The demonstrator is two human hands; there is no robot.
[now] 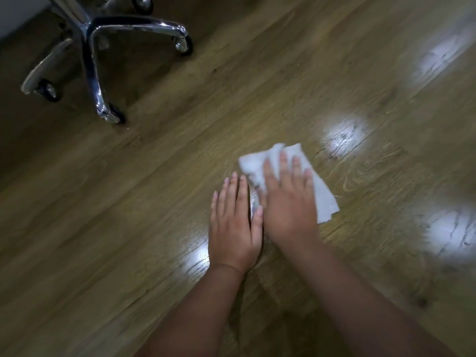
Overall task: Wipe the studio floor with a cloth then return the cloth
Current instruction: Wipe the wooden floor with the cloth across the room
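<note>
A crumpled white cloth [280, 176] is spread flat on the brown wood-grain plank floor [154, 202], right of the middle of the view. It is pressed down by the right hand [288, 202], which is laid palm-down on top of it with the fingers [296, 167] held straight and slightly spread; nothing is gripped or pinched by this hand. The cloth's edges are seen beyond the fingertips and out to the right of the hand. The left hand [233, 222] is set flat on the bare floor just beside the right hand, fingers straight and close together, its thumb lying at the cloth's near left edge; whether the thumb touches the cloth cannot be told. Both forearms are extended from the lower edge of the view. Several bright patches of reflected light are scattered on the planks around the hands. Well apart, at the upper left, the chromed star-shaped base of a swivel chair [95, 47] is stood on black castor wheels.
</note>
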